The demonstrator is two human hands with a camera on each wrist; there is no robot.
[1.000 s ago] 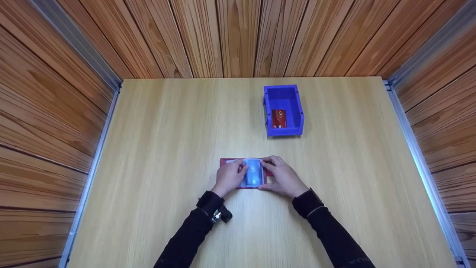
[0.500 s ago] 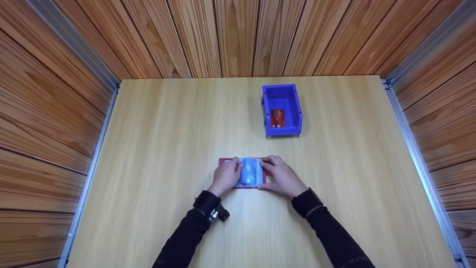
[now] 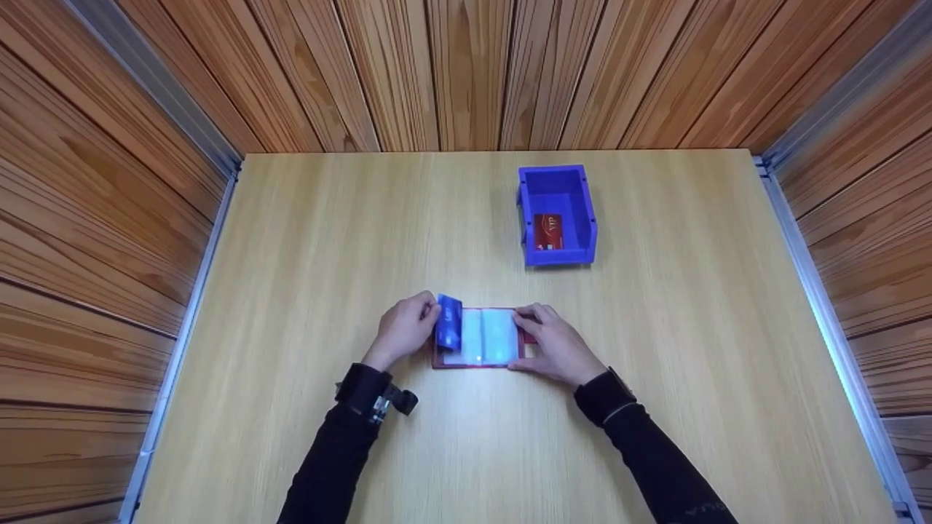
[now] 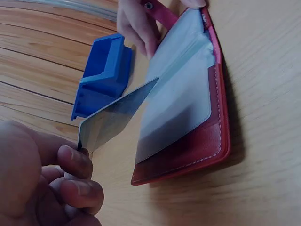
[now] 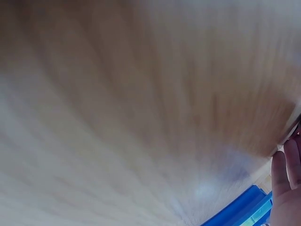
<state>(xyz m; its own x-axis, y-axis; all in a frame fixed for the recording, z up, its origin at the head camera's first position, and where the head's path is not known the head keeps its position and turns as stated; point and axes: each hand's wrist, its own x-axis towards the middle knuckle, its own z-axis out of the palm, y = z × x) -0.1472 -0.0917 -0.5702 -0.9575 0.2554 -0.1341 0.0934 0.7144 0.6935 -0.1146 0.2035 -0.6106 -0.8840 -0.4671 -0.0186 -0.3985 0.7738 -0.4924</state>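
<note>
An opened red card holder (image 3: 500, 338) with clear plastic sleeves lies on the table in the head view. My left hand (image 3: 403, 327) pinches a blue card (image 3: 449, 324) by its left edge. The card is tilted up above the left side of the holder. From the left wrist view, the card (image 4: 117, 115) stands apart from most of the sleeve, its far end near the holder's middle fold. My right hand (image 3: 557, 346) holds the holder's right side between thumb and fingers. In the right wrist view, only part of that hand (image 5: 287, 188) shows at the edge.
A blue plastic bin (image 3: 579, 247) stands farther back, right of the holder, with a red card (image 3: 547, 231) inside. The wooden table (image 3: 328, 240) is bordered by plank walls and metal rails. A strap with a snap (image 4: 162, 14) sticks out of the holder's right side.
My left hand has moved left, drawing the blue card out of the sleeve and lifting it from its bent position at the holder's middle. The right hand has stayed at the holder's right edge.
</note>
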